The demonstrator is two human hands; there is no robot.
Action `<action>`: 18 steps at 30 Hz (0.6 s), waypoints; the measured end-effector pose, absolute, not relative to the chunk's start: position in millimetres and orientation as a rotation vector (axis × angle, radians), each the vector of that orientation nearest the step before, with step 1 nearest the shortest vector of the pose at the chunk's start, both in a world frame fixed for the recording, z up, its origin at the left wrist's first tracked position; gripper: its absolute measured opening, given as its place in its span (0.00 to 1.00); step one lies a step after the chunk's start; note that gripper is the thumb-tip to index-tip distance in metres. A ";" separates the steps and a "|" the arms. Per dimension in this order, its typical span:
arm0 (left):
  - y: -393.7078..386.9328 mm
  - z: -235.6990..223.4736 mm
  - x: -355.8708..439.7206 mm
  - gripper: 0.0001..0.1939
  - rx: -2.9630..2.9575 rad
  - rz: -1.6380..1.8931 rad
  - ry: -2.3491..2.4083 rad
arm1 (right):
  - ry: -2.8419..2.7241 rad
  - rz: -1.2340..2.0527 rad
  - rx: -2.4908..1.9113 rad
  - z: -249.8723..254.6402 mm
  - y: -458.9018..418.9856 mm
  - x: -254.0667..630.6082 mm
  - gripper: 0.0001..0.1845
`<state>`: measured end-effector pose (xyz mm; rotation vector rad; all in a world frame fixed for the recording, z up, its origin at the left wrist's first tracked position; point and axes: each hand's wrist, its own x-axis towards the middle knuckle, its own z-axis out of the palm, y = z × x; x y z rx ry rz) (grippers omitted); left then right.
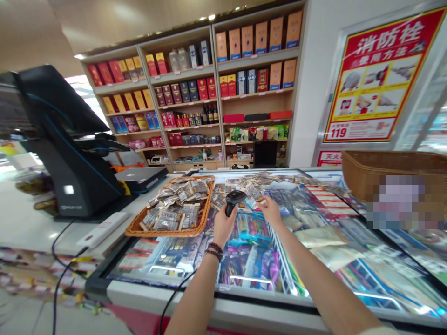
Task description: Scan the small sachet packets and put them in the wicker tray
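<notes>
A black handheld barcode scanner (235,197) is in my left hand (224,224), its fingers wrapped round the grip; a beaded bracelet circles that wrist. Just right of the scanner head, my right hand (271,210) pinches the edge of a small clear snack packet (253,194) with a pale label strip. More such packets (265,178) lie spread over the freezer's glass top (213,274) beyond both hands. To the left, an orange wicker basket (208,204) holds a heap of similar packets (188,216).
Bagged frozen goods show through the glass. On the left counter stand a black point-of-sale terminal (63,153), a flat scale (141,177) and a white device (104,229) beside black cables. A brown basket (394,163) sits at right. Shelves of boxed goods (188,93) line the back.
</notes>
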<state>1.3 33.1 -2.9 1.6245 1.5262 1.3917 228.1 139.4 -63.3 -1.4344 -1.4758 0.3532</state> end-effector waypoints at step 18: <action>41.2 30.5 -17.6 0.22 1.560 1.499 1.518 | -1.364 0.378 -1.419 -42.7 151.7 209.5 0.26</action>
